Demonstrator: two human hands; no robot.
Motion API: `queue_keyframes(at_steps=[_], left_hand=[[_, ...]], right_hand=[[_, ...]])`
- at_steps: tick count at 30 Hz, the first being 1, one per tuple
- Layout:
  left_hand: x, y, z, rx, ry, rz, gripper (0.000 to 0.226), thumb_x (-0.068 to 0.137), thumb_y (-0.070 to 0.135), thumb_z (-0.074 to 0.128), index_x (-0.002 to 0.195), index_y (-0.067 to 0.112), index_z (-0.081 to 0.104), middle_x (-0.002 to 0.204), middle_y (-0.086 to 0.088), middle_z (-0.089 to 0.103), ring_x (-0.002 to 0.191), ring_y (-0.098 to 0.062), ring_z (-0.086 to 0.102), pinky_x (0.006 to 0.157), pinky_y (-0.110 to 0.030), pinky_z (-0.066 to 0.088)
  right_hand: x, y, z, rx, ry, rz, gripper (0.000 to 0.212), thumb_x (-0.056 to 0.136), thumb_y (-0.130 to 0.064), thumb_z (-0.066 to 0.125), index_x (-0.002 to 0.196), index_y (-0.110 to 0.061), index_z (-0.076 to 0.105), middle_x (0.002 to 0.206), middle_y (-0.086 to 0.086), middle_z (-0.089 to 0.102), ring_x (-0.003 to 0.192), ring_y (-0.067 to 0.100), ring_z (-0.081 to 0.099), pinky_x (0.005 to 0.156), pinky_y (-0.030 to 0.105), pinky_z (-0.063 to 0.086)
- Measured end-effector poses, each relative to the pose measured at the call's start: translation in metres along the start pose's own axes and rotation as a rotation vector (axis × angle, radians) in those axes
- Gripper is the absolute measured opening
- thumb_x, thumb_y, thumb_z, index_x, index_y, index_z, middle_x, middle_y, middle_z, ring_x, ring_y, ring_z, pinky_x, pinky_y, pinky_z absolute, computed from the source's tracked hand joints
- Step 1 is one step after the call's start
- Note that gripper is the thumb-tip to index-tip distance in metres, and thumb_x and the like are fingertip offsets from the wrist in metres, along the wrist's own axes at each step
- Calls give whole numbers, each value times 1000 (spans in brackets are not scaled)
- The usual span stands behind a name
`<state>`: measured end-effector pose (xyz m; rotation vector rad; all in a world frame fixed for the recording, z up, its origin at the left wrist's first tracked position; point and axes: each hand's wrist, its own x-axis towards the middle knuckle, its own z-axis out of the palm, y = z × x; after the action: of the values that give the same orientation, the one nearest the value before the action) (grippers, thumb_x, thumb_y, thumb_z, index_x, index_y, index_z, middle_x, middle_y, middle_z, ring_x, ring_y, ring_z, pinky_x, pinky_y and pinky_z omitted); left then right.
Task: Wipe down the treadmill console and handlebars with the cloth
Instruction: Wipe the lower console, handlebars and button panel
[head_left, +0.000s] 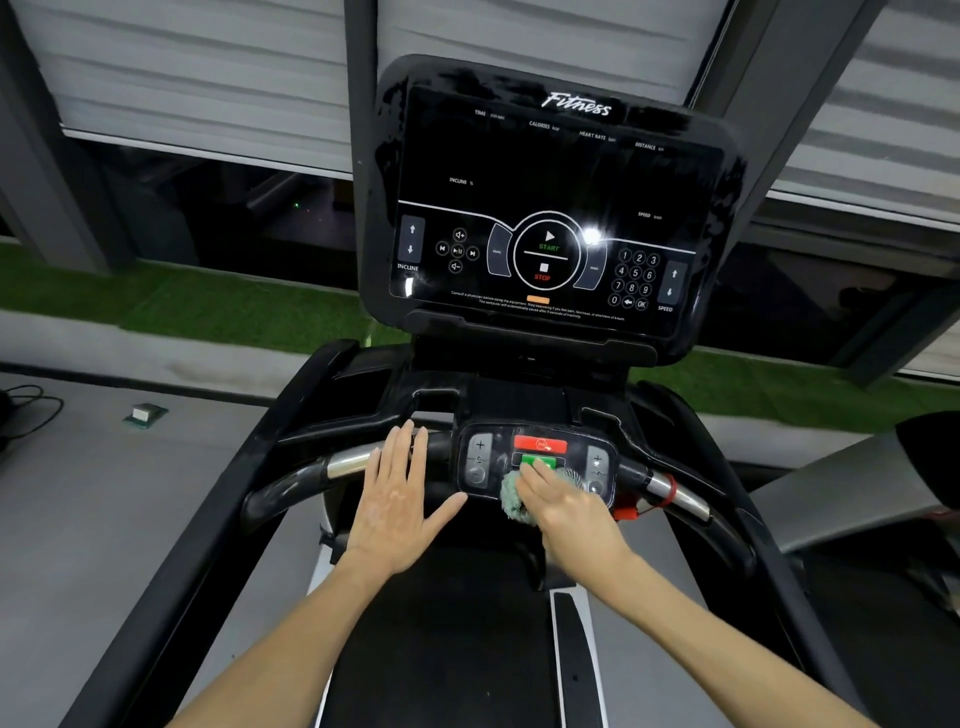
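Note:
The black treadmill console (550, 171) stands tilted ahead of me, its glossy screen dark with printed START and STOP marks. Below it a small control pad (485, 457) with a red and a green button sits at the centre of the front handlebar (348, 464). My right hand (566, 512) presses a pale green cloth (511, 501) flat on the pad's lower middle, fingertips over the green button. My left hand (397, 496) lies flat with fingers spread over the handlebar, just left of the pad, holding nothing.
A red safety clip and cord (631, 512) hang at the handlebar's right chrome section (675, 493). Black side rails (727, 519) curve down both sides of the belt (441, 649). A small box (145, 413) and cables (26, 410) lie on the grey floor to the left.

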<state>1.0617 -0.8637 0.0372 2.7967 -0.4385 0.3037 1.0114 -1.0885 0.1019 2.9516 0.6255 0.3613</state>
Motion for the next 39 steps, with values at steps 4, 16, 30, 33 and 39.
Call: queue_keyframes(at_steps=[4, 16, 30, 33, 39], left_hand=[[1, 0, 0, -5, 3, 6, 95, 91, 77, 9, 155, 6, 12, 162, -14, 13, 151, -27, 7, 122, -44, 11], [1, 1, 0, 2, -5, -7, 95, 91, 76, 11, 155, 5, 16, 162, -15, 16, 151, -29, 11, 121, -46, 16], [0, 0, -1, -16, -4, 4, 97, 90, 77, 8, 155, 6, 15, 162, -16, 16, 151, -28, 10, 122, -45, 12], [0, 1, -2, -16, 3, 5, 96, 90, 77, 9, 155, 6, 15, 162, -15, 16, 151, -28, 10, 122, -45, 12], [0, -1, -1, -26, 7, 14, 97, 90, 77, 8, 155, 6, 15, 162, -15, 16, 151, -27, 10, 122, -45, 14]], right_hand=[[35, 13, -26, -54, 85, 96, 46, 61, 12, 55, 104, 1, 68, 112, 13, 68, 110, 26, 64, 57, 26, 57], [14, -2, -12, -48, 2, 7, 61, 52, 8, 76, 112, 0, 66, 117, 12, 66, 111, 26, 63, 57, 24, 58], [25, -15, -14, -38, 0, 4, 67, 46, 6, 81, 112, 1, 66, 115, 13, 67, 109, 27, 64, 54, 25, 57], [49, -12, -25, -45, 57, 96, 63, 49, 11, 79, 110, 3, 67, 116, 14, 67, 110, 28, 64, 52, 25, 55], [13, -31, -4, 21, -7, -23, 71, 50, 6, 81, 118, 2, 63, 121, 15, 63, 112, 28, 62, 65, 26, 59]])
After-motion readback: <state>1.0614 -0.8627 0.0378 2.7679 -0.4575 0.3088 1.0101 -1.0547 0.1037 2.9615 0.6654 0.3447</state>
